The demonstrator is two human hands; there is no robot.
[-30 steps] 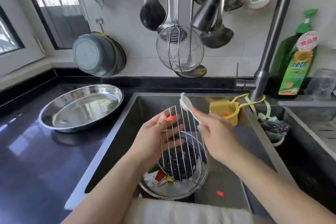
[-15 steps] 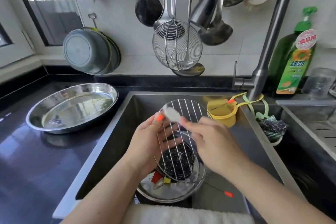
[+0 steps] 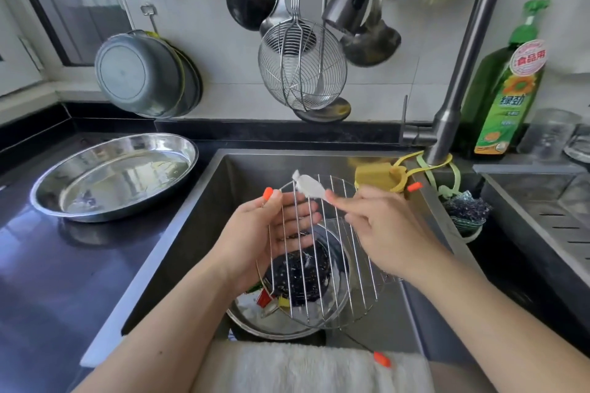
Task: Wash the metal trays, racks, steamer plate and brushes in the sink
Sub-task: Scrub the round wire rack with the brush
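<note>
- Since the earlier frame the brush (image 3: 309, 187) had swept from the rack's left edge toward its top, and the rack (image 3: 322, 249) had tilted flatter over the sink (image 3: 178, 233).
- The left hand (image 3: 271, 233) cupped the rack from behind, thumb hooked over its rim; the right hand (image 3: 383, 230) pinched the brush handle.
- Risk, as I judged it: the thin, wet wires could slip from that loose hold and drop onto the bowl (image 3: 287, 313) below.
- The rack was round, shiny parallel wire; the brush head pale and soft-looking; a smooth steel tray (image 3: 111, 175) sat on the table.
</note>
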